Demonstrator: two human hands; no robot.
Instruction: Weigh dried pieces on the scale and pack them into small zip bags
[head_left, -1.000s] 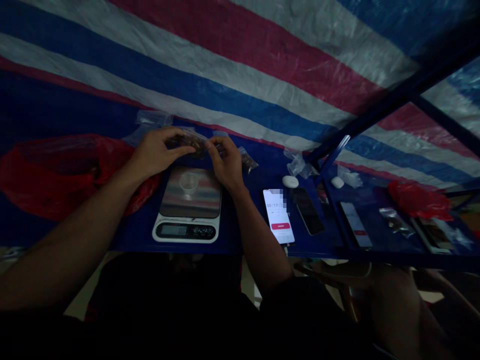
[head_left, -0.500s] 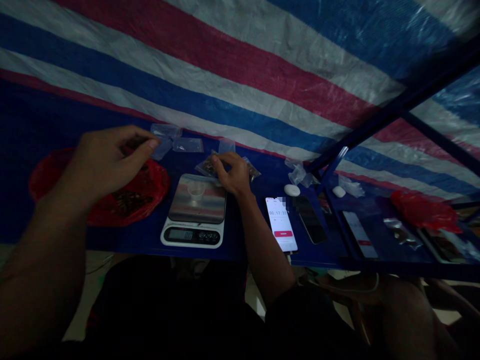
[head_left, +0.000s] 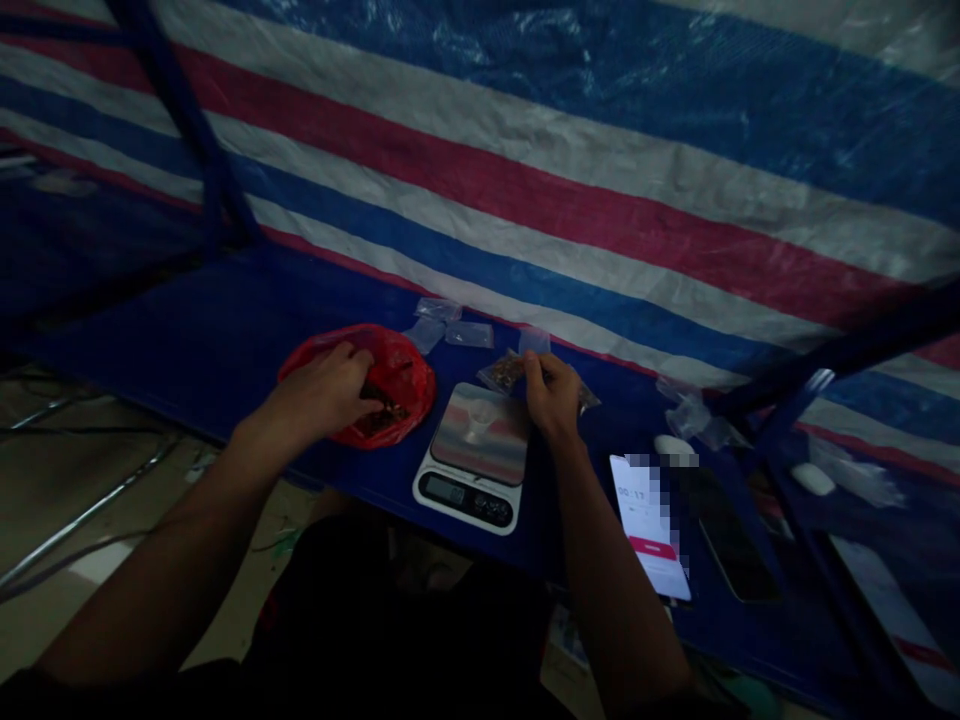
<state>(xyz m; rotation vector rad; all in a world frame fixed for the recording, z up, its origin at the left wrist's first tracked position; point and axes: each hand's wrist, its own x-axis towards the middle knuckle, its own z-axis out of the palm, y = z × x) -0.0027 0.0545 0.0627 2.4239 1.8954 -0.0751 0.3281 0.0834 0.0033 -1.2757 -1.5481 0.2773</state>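
Observation:
My left hand (head_left: pixel 330 388) reaches into a red plastic bag (head_left: pixel 416 380) that lies opened out on the blue table. Its thumb and forefinger are apart above small dark brown pieces (head_left: pixel 381 412); the other fingertips are hidden. My right hand (head_left: pixel 553 392) is closed, thumb and fingers pinching at a small clear bag (head_left: pixel 501 372) of brown bits. Another filled clear bag (head_left: pixel 589 399) shows partly from behind that hand. Between both hands stands a white digital scale (head_left: pixel 466 500), with a small clear cup (head_left: pixel 478 425) on its metal plate.
Several clear plastic bags (head_left: pixel 469 334) lie behind the scale. To the right are a lit phone (head_left: pixel 645 520), a dark phone (head_left: pixel 735 535), a white oval case (head_left: pixel 673 446) and crumpled clear plastic (head_left: pixel 690 412). Blue metal bars (head_left: pixel 191 120) and a striped sheet rise behind.
My left hand has come down from above the red bag into its opening. My right hand stays at the clear bag. The view has swung left, so things appear farther right.

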